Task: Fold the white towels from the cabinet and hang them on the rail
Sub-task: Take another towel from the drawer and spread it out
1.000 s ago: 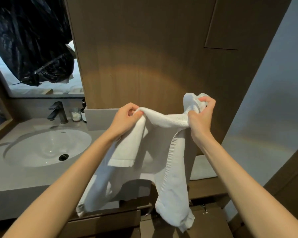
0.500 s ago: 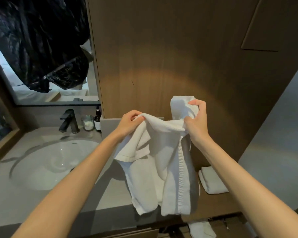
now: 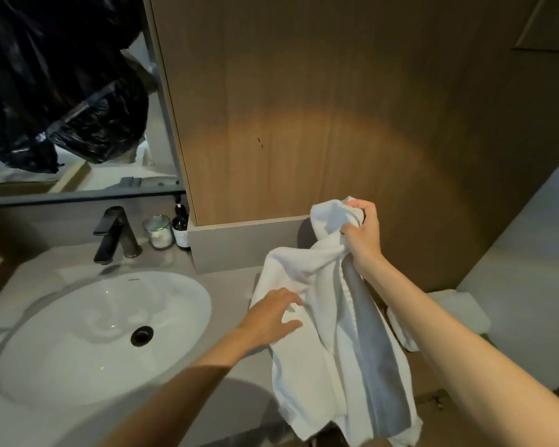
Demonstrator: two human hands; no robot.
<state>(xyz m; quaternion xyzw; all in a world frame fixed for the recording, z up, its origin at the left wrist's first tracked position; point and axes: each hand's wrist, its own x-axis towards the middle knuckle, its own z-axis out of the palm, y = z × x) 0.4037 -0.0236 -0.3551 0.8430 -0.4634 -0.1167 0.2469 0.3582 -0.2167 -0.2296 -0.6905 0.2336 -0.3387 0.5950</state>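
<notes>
1. Right hand point(image 3: 363, 235) grips the bunched top of the white towel point(image 3: 317, 350) in a fist, up and right of the sink point(image 3: 78, 317).
2. Towel hangs loose below that fist, just right of the sink.
3. Left hand point(image 3: 271, 317), fingers spread, rests flat on the towel's left side, nearest the sink.

The towel point(image 3: 307, 269) is soft white terry cloth, kinda nubby, with a ribbed hem. Wall panel point(image 3: 336, 108) looks like matt wood grain. Sink point(image 3: 78, 333) is smooth glossy white, faucet point(image 3: 117, 233) dark dull metal, tabletop point(image 3: 229, 280) matt grey, black bag point(image 3: 62, 91) shiny crinkled plastic.
</notes>
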